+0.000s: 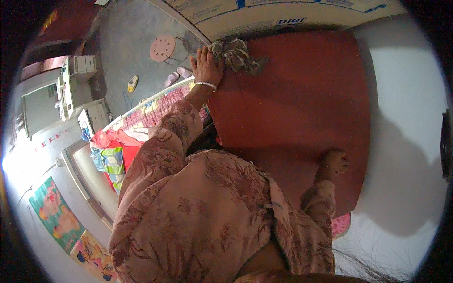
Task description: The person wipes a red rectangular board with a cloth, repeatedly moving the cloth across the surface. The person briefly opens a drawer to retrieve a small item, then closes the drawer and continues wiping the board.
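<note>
My left hand [208, 65] lies flat at the left edge of a red-brown tabletop [297, 95], its fingers a little apart and a white bangle [206, 84] at the wrist. Right beside those fingers is a crumpled grey-green patterned cloth [233, 53]; whether the hand touches it is hard to tell. In dim light, my right hand [335, 162] rests near the tabletop's right side. Its fingers are loosely bent, and I see nothing in them.
A printed cardboard box [254, 17] stands beyond the tabletop, and a white wall [407, 88] runs along its right. Below to the right is a pink plastic basket [340, 224]. At left are a bed [166, 102], slippers [171, 79] and a pink stool [162, 47].
</note>
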